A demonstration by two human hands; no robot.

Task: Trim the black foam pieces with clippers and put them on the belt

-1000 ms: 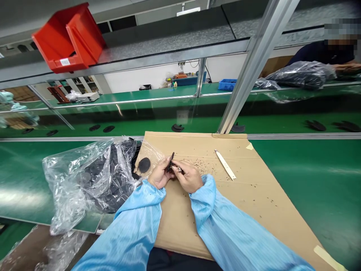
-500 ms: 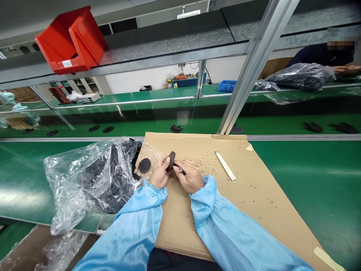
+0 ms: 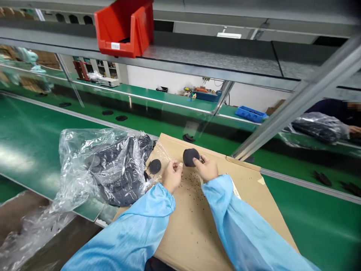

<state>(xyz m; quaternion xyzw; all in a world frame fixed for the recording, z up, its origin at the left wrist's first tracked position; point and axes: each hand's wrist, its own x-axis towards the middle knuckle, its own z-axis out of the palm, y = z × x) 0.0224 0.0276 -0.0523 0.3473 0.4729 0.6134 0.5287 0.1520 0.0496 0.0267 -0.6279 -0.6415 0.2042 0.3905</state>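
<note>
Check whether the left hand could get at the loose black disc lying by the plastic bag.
Probably yes: the left hand is empty and sits just beside the disc on the cardboard, with nothing between them; the bag lies further left.

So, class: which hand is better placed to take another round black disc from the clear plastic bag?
Probably the left hand: it looks empty and lies nearest the clear plastic bag and the loose round black disc at its mouth. The right hand already holds a round black disc.

A factory assembly line; green conveyor belt [image 3: 36,128]; red parts bin [image 3: 124,26] overhead.
</note>
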